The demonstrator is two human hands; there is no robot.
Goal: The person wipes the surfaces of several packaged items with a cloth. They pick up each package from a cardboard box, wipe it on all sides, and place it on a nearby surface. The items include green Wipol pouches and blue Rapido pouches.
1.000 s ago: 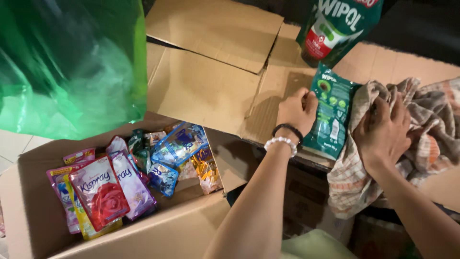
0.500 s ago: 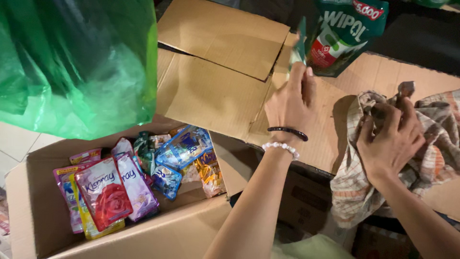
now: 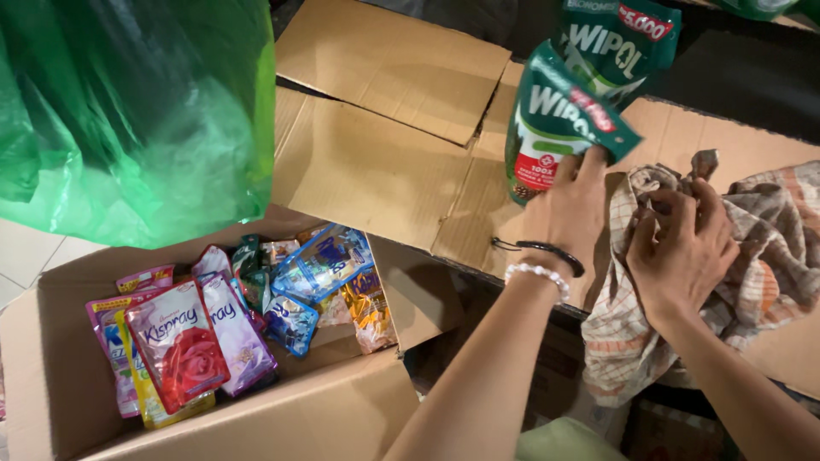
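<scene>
I see left hand [image 3: 571,205] gripping green refill pouch [image 3: 555,128] by lower corner, pouch tilted up-left above hand, over cardboard flap [image 3: 376,171]; right hand [image 3: 679,248] clenched on checked cloth [image 3: 769,248], just beside, right of pouch

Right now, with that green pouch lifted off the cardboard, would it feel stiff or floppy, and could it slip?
The green pouch probably feels soft yet full: it bulges and holds its shape in the left hand. Its glossy film looks slippery, so a pinch at one edge might slide. The checked cloth under the right hand looks far limper.
</scene>
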